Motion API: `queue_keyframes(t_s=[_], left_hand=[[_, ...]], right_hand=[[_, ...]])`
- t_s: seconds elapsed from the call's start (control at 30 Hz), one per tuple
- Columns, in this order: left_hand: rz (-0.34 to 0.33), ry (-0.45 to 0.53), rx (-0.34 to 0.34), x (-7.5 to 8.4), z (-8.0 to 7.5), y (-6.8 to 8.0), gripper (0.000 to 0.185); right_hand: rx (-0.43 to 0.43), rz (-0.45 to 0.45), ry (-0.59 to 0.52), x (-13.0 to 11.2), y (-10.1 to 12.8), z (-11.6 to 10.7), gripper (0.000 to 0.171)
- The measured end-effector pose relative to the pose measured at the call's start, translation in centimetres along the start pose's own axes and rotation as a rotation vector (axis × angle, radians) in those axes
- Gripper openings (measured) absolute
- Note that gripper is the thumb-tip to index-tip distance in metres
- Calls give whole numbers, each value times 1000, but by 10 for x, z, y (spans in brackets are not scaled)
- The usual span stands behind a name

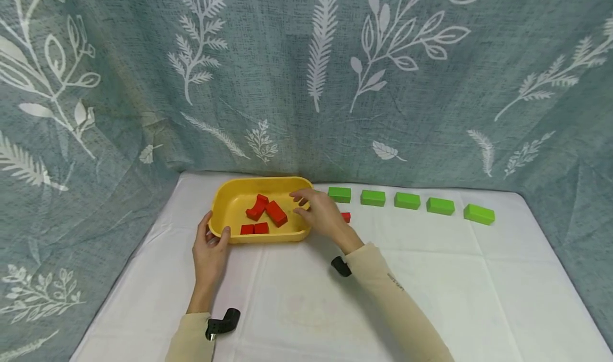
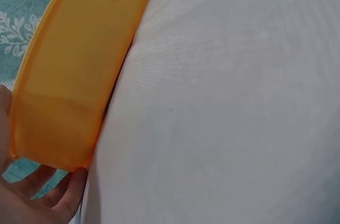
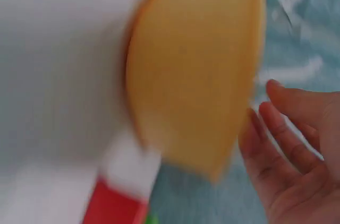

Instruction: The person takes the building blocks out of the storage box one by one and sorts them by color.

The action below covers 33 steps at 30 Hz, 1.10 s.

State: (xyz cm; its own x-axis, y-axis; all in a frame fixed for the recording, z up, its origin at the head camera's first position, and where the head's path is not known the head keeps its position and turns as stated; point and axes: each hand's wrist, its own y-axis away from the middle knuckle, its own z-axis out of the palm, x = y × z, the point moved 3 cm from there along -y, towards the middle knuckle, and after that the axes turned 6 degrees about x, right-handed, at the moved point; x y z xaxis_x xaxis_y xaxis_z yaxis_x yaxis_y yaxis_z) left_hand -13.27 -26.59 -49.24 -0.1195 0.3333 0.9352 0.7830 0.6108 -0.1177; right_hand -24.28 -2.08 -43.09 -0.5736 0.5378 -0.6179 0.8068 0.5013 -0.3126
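Note:
A yellow plastic tray stands at the back left of the table. My left hand grips its near left corner, thumb at the rim and fingers against the outer wall. Inside lie a red arch-shaped block, a red rectangular block and two small red blocks by the near wall. Over the tray's right end is my right hand, fingers loosely bent, thumb apart, nothing between them. Beyond that hand a red block lies on the cloth, partly hidden by it.
Several green blocks form a spaced row along the back edge, right of the tray. White cloth covers the table. A blue-green leaf-patterned curtain hangs right behind it and at the sides.

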Motion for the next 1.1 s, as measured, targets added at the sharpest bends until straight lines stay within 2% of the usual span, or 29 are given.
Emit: queue_keyframes(t_s=[0.13,0.27,0.4,0.53,0.67,0.83,0.93,1.03,1.1], left_hand=[[8,18,-26,1,7,2,59],[13,23,-38,0,10,2,58],[8,25,-36,-2,9,1,58],[-5,20,-38,-3,8,2,58],[2,18,-34,-4,5,2,58],[14,15,-32,-2,2,1,57],[13,10,-17,-2,-1,0,57],[18,12,-11,-2,-4,-2,57],[18,12,-4,-3,-6,-2,57]], right_hand=[[-167,59,144,-7,-11,33,56],[-267,149,274,-5,-20,52,74],[-280,189,279,-4,-27,58,78],[-229,125,271,-3,-27,55,74],[-188,4,242,-4,-21,42,76],[-97,-97,109,-2,-10,5,78],[-19,-86,-7,9,-1,-22,76],[61,-23,-107,26,13,-50,74],[97,25,-124,42,23,-66,75]])
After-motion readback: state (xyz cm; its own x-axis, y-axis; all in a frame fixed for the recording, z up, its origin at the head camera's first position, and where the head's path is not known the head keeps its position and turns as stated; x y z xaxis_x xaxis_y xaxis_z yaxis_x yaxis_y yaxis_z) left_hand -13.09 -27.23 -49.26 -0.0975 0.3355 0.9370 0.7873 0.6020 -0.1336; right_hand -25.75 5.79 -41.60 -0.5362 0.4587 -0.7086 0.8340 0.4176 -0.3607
